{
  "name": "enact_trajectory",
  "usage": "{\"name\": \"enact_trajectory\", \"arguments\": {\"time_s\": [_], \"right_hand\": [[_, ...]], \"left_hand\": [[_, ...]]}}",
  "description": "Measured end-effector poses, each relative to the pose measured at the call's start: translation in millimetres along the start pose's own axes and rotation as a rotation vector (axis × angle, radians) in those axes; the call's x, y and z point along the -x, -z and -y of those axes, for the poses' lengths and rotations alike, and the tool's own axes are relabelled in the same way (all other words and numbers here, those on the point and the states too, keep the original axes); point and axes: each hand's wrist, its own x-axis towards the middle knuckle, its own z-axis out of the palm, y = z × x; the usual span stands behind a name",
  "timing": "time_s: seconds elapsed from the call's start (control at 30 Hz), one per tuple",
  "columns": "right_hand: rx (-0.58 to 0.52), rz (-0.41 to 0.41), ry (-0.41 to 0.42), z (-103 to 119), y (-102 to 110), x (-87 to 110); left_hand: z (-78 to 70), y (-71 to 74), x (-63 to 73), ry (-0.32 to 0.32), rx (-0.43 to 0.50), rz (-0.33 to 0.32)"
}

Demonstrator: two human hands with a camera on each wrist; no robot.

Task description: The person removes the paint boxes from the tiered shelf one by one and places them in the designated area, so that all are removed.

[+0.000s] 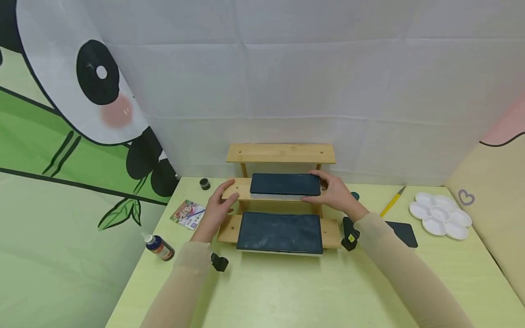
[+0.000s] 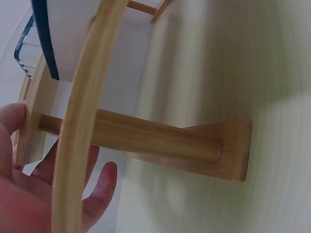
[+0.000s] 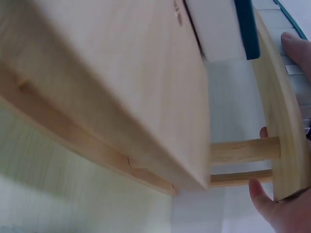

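A three-tier wooden shelf rack (image 1: 280,153) stands against the back curtain. On its middle board lies a smaller white case with a dark blue lid (image 1: 285,184). A larger white case with a dark blue lid (image 1: 280,232) lies on the bottom board. My left hand (image 1: 214,210) grips the left end of the middle board, thumb in front; in the left wrist view its fingers (image 2: 103,187) reach past the bottom board. With the thumb at the front and a finger at the back, my right hand (image 1: 334,195) holds the smaller case's right end. Other right fingertips (image 3: 262,194) show beside the middle board.
At left are a blue bottle with a white cap (image 1: 159,247), a printed card (image 1: 188,214) and a small black jar (image 1: 204,183). At right lie a yellow-handled brush (image 1: 391,203), a flat black item (image 1: 404,233) and a white flower-shaped palette (image 1: 440,215).
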Motion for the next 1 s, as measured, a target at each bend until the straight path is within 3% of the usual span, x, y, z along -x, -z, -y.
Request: {"name": "enact_trajectory", "arguments": {"time_s": [0.23,0.57,0.7,0.8,0.93,1.0], "right_hand": [[-0.027,-0.017,-0.012,-2.6,-0.7,0.3],[-0.039,-0.027,-0.011,-3.0,-0.8,2.4],[-0.03,-0.035,0.002,-5.0,-0.7,2.3],[-0.026,-0.047,-0.002,-5.7,-0.1,3.4],[-0.01,-0.068,-0.014,-4.9,2.5,6.6],[-0.002,-0.076,-0.016,-4.0,4.7,8.8]], "left_hand": [[3.3,-1.0,1.7,-0.036,-0.037,-0.017],[3.4,-1.5,1.6,-0.025,-0.052,-0.022],[-17.4,-2.6,11.2,-0.003,-0.044,-0.003],[-20.2,-3.1,11.6,0.013,-0.037,0.008],[1.2,-2.1,0.7,-0.003,-0.042,-0.002],[3.8,-1.6,-0.3,-0.015,-0.048,-0.004]]}}
